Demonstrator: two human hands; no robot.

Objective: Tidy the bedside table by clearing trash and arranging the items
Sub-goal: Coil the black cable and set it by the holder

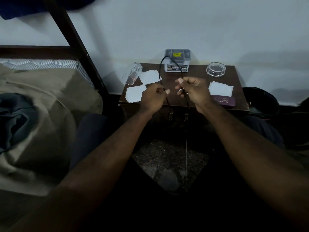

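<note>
A black cable (160, 71) loops up over the dark wooden bedside table (237, 91) toward a grey organiser box (177, 60) at the back. My left hand (153, 97) and my right hand (194, 90) each pinch one side of the loop, and the two ends hang down in front of the table. Three white tissues lie on the top: one at the front left (134, 94), one behind it (149, 77), one on the right (220, 88). A clear glass (132, 74) lies tipped over at the left. A glass ashtray (216, 69) stands at the back right.
A purple case (224, 101) lies at the table's front right corner. A dark waste bin (264, 101) stands on the floor right of the table. A bed with an olive blanket (41, 114) and a dark wooden frame post (75, 39) fills the left.
</note>
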